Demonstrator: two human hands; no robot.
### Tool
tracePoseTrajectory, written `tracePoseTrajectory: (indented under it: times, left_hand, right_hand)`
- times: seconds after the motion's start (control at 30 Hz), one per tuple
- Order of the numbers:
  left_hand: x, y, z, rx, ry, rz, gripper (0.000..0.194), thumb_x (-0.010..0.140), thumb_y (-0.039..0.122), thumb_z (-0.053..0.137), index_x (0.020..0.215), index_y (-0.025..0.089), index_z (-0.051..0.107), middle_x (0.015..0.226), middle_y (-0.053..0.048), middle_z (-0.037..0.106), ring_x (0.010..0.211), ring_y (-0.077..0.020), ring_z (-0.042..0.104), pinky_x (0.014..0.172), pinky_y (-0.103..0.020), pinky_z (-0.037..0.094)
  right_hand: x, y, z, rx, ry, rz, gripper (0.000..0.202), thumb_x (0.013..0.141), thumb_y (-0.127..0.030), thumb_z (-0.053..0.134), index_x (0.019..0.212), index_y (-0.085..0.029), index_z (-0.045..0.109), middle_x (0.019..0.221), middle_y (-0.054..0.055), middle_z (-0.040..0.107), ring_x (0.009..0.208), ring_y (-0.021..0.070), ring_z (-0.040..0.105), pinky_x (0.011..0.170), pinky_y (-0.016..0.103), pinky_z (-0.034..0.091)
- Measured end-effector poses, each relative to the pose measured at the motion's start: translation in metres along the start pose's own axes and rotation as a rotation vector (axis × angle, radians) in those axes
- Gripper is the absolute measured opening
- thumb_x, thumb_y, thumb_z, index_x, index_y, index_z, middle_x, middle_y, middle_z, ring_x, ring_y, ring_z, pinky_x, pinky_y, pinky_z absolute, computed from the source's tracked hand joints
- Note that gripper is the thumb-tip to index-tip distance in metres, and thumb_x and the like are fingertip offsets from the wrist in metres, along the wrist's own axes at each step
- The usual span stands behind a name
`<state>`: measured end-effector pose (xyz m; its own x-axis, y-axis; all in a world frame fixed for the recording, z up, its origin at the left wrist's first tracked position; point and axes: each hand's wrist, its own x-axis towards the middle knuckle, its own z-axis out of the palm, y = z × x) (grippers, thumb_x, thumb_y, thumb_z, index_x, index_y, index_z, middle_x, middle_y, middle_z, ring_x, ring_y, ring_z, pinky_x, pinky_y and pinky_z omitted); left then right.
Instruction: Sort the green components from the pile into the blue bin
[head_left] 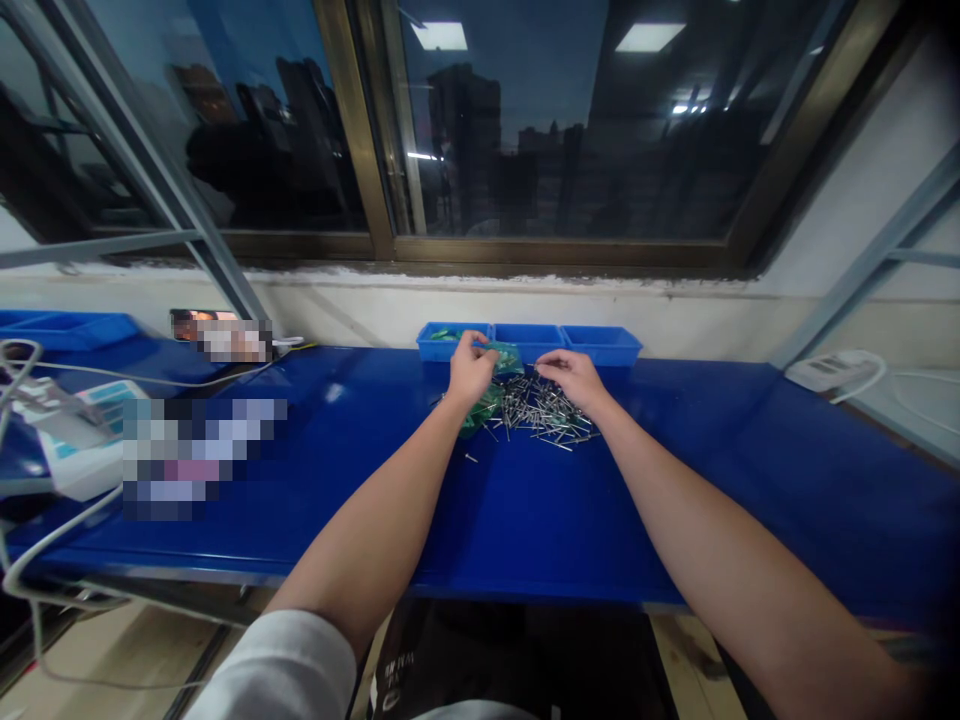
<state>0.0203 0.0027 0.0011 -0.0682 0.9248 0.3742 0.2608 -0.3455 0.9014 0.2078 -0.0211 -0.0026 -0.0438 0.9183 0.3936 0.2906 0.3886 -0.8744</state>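
Observation:
A heap of thin metal pins that look like rivets (559,418) lies on the blue tabletop. At its upper left, my left hand (472,370) pinches a small green plastic bag (507,358) by its edge. Another piece of green plastic (484,408) rests beside the heap, below that hand. My right hand (571,378) is over the far side of the heap, thumb and fingertips pressed together. Whatever those fingertips hold is too small to make out. One loose pin (471,458) lies apart, nearer to me.
Behind my hands stands a blue tray with three compartments (604,346); green bits lie in its left one. To the left are a white device (79,450), cables and a phone (202,325). A white power strip (836,370) sits at the right, below a metal frame.

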Motion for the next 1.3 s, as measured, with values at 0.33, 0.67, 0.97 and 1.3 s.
tracePoseTrajectory:
  times: [0.33, 0.67, 0.97, 1.3]
  left_hand:
    - [0.008, -0.002, -0.020, 0.242, 0.279, -0.031, 0.019, 0.073, 0.032, 0.057, 0.085, 0.018, 0.060, 0.080, -0.005, 0.066, 0.078, -0.0194, 0.062, 0.075, -0.030, 0.046]
    - [0.024, -0.019, -0.024, -0.022, 0.063, -0.050, 0.066, 0.072, 0.031, 0.063, 0.133, 0.019, 0.040, 0.131, -0.010, 0.051, 0.102, -0.0208, 0.059, 0.083, -0.029, 0.047]
    - [0.023, -0.015, -0.022, 0.055, 0.028, 0.000, 0.049, 0.074, 0.027, 0.059, 0.120, 0.015, 0.052, 0.125, -0.012, 0.056, 0.100, -0.0206, 0.060, 0.083, -0.030, 0.048]
    - [-0.012, -0.002, -0.007, 0.698, -0.443, 0.349, 0.057, 0.082, 0.057, 0.044, 0.119, 0.015, 0.057, 0.129, -0.015, 0.053, 0.124, -0.0294, 0.044, 0.102, -0.040, 0.033]
  right_hand:
    - [-0.002, 0.003, 0.000, -0.195, -0.002, -0.072, 0.015, 0.069, -0.030, 0.063, 0.076, -0.017, 0.067, 0.078, 0.005, 0.069, 0.074, 0.0181, 0.062, 0.076, 0.035, 0.048]
    - [-0.007, -0.001, 0.001, -0.370, -0.048, -0.110, 0.014, 0.072, -0.028, 0.061, 0.077, -0.018, 0.069, 0.079, 0.005, 0.070, 0.076, 0.0188, 0.063, 0.073, 0.034, 0.048]
    - [-0.008, 0.000, 0.000, -0.451, -0.084, -0.154, 0.014, 0.074, -0.028, 0.060, 0.081, -0.019, 0.069, 0.079, 0.005, 0.070, 0.076, 0.0186, 0.063, 0.074, 0.034, 0.049]
    - [-0.009, 0.005, 0.010, -0.790, -0.246, -0.205, 0.037, 0.076, -0.048, 0.058, 0.102, -0.023, 0.066, 0.103, 0.008, 0.066, 0.104, 0.0275, 0.051, 0.088, 0.042, 0.039]
